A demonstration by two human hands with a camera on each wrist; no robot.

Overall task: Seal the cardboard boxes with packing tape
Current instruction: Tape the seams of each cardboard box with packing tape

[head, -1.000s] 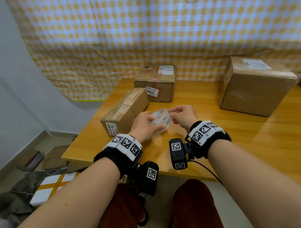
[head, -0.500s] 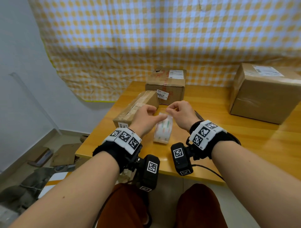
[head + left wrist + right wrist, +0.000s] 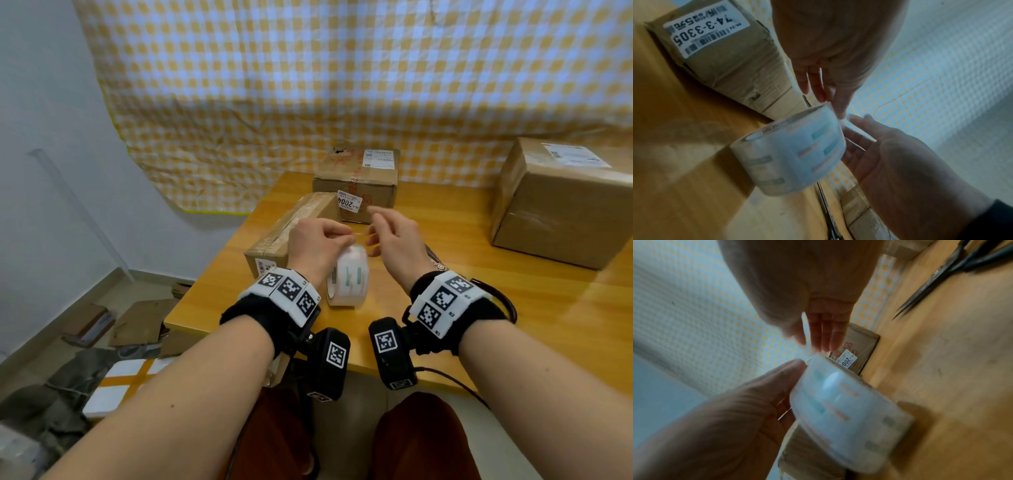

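Three cardboard boxes [image 3: 356,183], one tape roll [image 3: 347,279], two hands [image 3: 317,245] at it

Clear packing tape roll [image 3: 347,279] on edge at the counter's near edge, long box [image 3: 291,233] at 11 o'clock, labelled box [image 3: 356,183] at 12, large box [image 3: 561,205] at 2.

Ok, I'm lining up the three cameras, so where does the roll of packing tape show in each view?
Head: roll of packing tape at centre, standing on the table edge between both wrists.
Left wrist: roll lower centre, blurred.
Right wrist: roll lower centre-right, blurred.
Shared landmark: the box with the 2004 sticker; the left wrist view does not clearly show it.
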